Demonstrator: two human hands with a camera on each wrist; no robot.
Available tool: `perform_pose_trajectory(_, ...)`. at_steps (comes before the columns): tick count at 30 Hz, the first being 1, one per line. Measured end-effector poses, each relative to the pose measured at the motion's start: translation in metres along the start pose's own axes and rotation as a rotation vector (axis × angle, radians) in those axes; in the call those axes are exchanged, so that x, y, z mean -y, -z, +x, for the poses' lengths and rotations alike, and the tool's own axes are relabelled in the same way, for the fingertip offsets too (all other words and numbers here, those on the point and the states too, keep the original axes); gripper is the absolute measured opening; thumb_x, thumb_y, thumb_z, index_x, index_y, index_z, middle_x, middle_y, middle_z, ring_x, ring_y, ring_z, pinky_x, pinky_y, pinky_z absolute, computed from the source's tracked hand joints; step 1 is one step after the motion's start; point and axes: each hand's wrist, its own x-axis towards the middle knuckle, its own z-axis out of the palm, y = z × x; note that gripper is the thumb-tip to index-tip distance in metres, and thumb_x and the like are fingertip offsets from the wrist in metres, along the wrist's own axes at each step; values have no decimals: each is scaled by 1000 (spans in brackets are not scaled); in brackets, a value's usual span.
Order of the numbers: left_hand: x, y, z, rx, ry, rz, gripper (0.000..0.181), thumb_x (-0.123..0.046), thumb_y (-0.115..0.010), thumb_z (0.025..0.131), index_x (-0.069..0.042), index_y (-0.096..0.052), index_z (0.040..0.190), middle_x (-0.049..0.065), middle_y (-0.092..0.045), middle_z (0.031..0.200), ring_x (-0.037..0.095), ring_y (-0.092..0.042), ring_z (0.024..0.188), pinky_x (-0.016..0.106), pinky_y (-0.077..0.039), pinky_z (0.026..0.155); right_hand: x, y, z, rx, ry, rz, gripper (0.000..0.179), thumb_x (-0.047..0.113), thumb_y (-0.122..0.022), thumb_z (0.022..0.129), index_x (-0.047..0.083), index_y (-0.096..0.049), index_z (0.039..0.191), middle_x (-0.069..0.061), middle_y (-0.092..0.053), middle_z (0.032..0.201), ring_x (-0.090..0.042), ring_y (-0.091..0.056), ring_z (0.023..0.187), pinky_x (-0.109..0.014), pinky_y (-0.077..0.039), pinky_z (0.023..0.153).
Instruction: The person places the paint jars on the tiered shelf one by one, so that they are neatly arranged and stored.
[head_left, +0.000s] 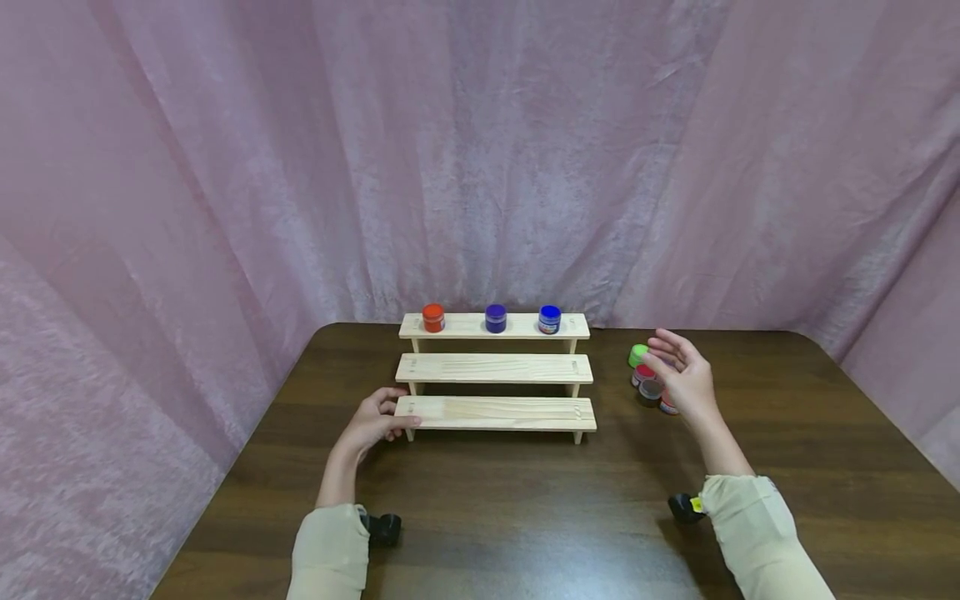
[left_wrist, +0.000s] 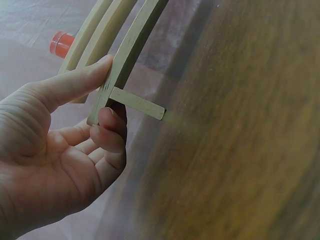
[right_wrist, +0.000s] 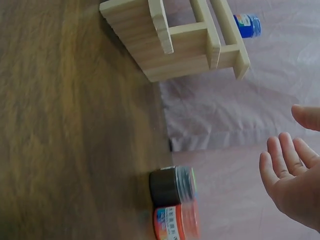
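A three-tier wooden shelf stand [head_left: 495, 368] stands on the table. My left hand [head_left: 371, 423] pinches the left end of its lowest board, thumb on top and curled fingers beneath, as the left wrist view shows on the board [left_wrist: 135, 37]. To the right, my right hand [head_left: 688, 379] is raised over a cluster of small paint jars, its fingers loosely extended and holding nothing. In that cluster are a green jar [head_left: 638, 355], a red jar [head_left: 642, 374], a black jar [right_wrist: 165, 187] and an orange jar [right_wrist: 170, 222]; the hand partly hides them.
Along the top board sit an orange-red jar [head_left: 433, 318], a purple jar [head_left: 496, 318] and a blue jar [head_left: 550, 320], spaced apart. Behind the brown wooden table [head_left: 487, 508] hangs a pink curtain [head_left: 480, 167].
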Motion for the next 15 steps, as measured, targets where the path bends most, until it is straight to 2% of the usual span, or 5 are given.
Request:
perform_pose_trajectory(8, 0, 0, 1, -10, 4, -1, 61, -8, -77, 81, 3, -47, 133, -1, -60, 79, 12, -52, 63, 24, -43, 57, -11, 6, -4, -55, -15, 59, 35, 5, -66, 91, 27, -56, 117, 30, -63, 96, 10, -61, 92, -7, -50, 73)
perform_pose_trajectory(15, 3, 1, 1, -3, -8, 9, 62, -10, -77, 82, 3, -46, 134, 0, -61, 81, 12, -52, 64, 24, -43, 57, -24, 14, -7, -97, -64, 17, 34, 9, -66, 92, 28, -55, 118, 31, -61, 95, 14, -58, 89, -2, -46, 76)
